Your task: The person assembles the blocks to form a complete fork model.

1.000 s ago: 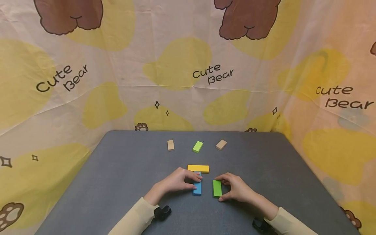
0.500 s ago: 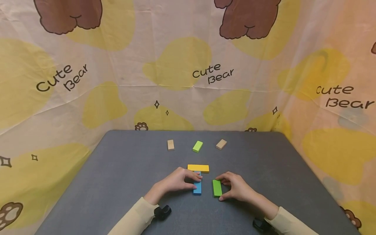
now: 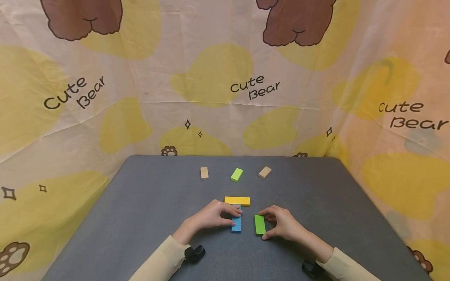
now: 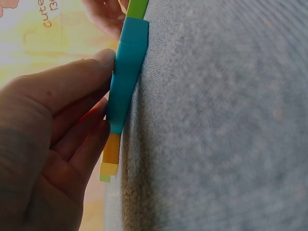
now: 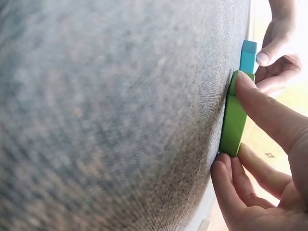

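Observation:
A blue block lies lengthwise on the table, its far end at the yellow block, which lies crosswise. The thumb and fingertips of my left hand rest on the blue block's upper face, as the left wrist view shows from the side. To the right, apart from the blue block, lies a green block. My right hand pinches this green block by its two ends, thumb at the near end and fingers at the far end; the right wrist view shows it flat on the cloth.
Farther back lie a wooden block, a light green block and another wooden block, spaced apart. The grey table ends at a printed cloth backdrop behind and at both sides.

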### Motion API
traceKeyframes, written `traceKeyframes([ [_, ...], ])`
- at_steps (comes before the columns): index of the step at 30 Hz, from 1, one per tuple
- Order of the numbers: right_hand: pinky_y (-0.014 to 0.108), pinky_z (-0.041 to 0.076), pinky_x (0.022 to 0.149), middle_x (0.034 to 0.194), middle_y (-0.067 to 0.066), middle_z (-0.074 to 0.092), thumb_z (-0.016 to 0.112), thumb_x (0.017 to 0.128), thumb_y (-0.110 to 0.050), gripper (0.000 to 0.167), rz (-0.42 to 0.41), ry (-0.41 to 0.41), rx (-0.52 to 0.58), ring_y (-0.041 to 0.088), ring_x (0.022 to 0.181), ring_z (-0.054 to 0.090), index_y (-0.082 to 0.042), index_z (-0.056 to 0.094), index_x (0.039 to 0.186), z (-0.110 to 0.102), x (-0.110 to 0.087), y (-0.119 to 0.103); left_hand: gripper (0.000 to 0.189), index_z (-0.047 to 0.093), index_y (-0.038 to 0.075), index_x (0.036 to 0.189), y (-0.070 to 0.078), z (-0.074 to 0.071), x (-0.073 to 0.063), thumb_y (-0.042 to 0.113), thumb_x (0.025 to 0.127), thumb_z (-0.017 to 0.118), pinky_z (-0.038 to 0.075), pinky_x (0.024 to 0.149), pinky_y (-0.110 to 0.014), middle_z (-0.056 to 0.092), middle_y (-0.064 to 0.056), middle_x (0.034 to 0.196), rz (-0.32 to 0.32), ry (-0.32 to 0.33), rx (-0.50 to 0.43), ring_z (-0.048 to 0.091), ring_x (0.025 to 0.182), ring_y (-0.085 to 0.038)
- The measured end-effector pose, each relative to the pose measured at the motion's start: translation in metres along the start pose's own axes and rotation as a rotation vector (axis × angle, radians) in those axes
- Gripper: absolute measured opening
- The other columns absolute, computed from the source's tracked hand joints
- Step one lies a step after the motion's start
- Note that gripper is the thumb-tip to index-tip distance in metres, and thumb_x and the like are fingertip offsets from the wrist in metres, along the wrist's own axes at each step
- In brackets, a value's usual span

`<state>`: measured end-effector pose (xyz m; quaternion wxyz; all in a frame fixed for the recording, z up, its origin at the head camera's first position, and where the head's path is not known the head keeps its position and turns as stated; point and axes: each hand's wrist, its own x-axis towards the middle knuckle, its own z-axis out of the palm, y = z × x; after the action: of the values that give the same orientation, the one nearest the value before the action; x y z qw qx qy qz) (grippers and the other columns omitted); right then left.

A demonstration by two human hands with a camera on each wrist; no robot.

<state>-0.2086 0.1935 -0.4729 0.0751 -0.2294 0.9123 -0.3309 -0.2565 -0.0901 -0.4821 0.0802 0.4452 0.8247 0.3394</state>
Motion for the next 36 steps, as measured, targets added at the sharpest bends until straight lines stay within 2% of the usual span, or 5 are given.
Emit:
traceKeyframes([
  [16,0.027,0.055,0.081,0.107,0.002,0.061,0.088,0.061,-0.035,0.064,-0.029,-0.034,0.036,0.02,0.097,0.063,-0.011,0.065,0.115,0.0,-0.003,-0.016,0.032,0.071,0.017,0.113,-0.002,0.001,0.0,0.025,0.083,0.074,0.043,0.102,-0.027,0.066,0.011,0.12,0.0,0.003,-0.002,0.055,0.121,-0.004],
  [20,0.027,0.055,0.08,0.105,0.0,0.061,0.088,0.06,-0.038,0.064,-0.042,-0.037,0.023,0.019,0.095,0.063,-0.012,0.065,0.115,0.002,-0.003,-0.021,0.032,0.071,0.017,0.114,-0.002,0.001,0.0,0.025,0.083,0.074,0.043,0.102,-0.027,0.065,0.011,0.12,-0.003,0.001,0.0,0.055,0.12,-0.003],
  [27,0.027,0.055,0.081,0.105,0.0,0.06,0.088,0.062,-0.035,0.062,-0.043,-0.073,0.073,0.019,0.096,0.063,-0.011,0.066,0.115,0.006,-0.003,-0.029,0.032,0.071,0.016,0.113,-0.002,0.0,0.001,0.024,0.083,0.074,0.043,0.102,-0.027,0.065,0.011,0.12,-0.012,-0.001,-0.004,0.055,0.119,-0.001],
  [36,0.026,0.055,0.081,0.103,-0.001,0.06,0.088,0.062,-0.035,0.061,-0.059,-0.096,0.085,0.018,0.096,0.062,-0.012,0.066,0.115,0.012,-0.002,-0.035,0.031,0.071,0.016,0.113,-0.003,0.0,0.001,0.023,0.083,0.074,0.044,0.102,-0.026,0.065,0.009,0.12,0.002,-0.003,-0.006,0.055,0.119,0.0],
])
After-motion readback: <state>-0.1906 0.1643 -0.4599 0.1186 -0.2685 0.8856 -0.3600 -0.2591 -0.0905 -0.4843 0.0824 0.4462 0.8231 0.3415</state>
